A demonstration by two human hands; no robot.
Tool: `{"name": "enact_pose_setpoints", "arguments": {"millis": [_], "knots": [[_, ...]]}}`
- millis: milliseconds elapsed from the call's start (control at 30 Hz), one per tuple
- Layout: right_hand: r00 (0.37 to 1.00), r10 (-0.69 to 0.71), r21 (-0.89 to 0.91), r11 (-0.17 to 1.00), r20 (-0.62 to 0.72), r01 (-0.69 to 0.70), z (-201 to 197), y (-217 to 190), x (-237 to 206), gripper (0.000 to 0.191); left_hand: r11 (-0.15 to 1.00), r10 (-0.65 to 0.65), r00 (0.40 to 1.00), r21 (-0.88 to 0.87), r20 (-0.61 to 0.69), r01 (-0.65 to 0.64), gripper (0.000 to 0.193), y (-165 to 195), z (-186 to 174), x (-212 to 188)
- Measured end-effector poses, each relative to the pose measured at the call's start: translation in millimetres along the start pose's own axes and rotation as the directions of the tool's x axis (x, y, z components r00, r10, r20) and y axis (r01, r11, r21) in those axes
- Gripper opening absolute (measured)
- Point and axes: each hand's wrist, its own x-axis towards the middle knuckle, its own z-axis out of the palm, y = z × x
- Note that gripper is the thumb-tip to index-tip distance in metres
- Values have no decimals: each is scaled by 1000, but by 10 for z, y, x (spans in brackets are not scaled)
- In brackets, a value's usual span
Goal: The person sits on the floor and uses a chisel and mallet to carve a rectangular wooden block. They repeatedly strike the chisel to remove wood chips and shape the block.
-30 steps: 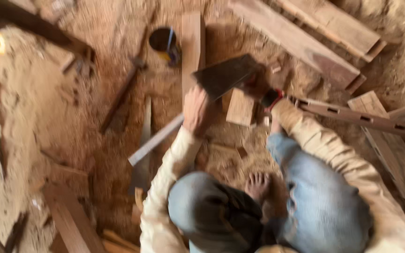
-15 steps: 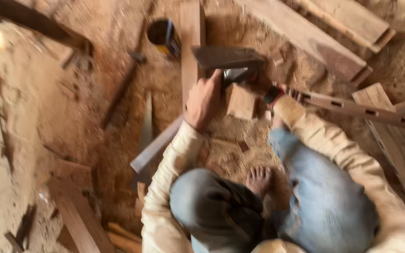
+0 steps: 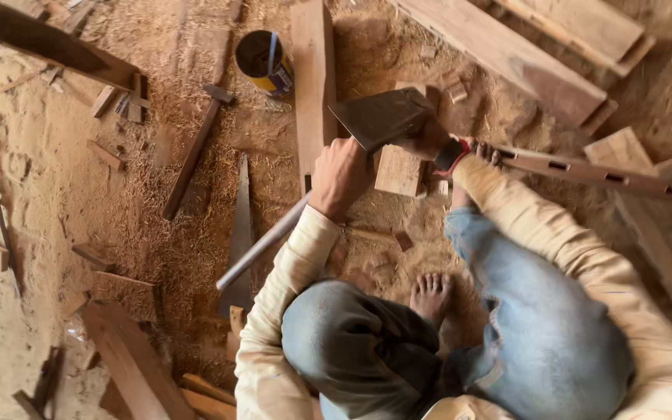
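Note:
My left hand (image 3: 340, 175) is closed around the grey metal handle (image 3: 262, 245) of an adze-like tool. Its dark wedge-shaped blade (image 3: 383, 117) hangs just above a small wooden block (image 3: 398, 173) on the sawdust floor. My right hand (image 3: 429, 141), with a red and black band at the wrist, grips the block's top right corner and is partly hidden by the blade. I am squatting in blue trousers, one bare foot (image 3: 432, 295) below the block.
An upright plank (image 3: 310, 70) lies behind the block. A handsaw (image 3: 241, 225), a long-handled hammer (image 3: 196, 148) and a dark can with a yellow band (image 3: 264, 62) lie to the left. A slotted wooden rail (image 3: 600, 173) and thick planks (image 3: 507, 58) are on the right.
The blade lifted and flattened, then came back down close over the block. My left hand moved with the handle. My right hand stayed at the block.

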Motion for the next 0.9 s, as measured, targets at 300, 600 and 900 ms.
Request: {"name": "enact_pose_setpoints", "arguments": {"millis": [300, 600, 900], "knots": [[967, 248, 23, 969, -59, -247, -42, 34, 78, 27, 929, 255, 847, -126, -467, -349, 10, -82, -55, -111], [950, 301, -90, 952, 87, -293, -77, 135, 62, 10, 994, 92, 971, -34, -220, -102, 15, -163, 260, 4], [981, -169, -187, 971, -97, 149, -74, -1, 72, 15, 760, 164, 840, -477, -517, -442, 20, -284, 617, 7]]}}
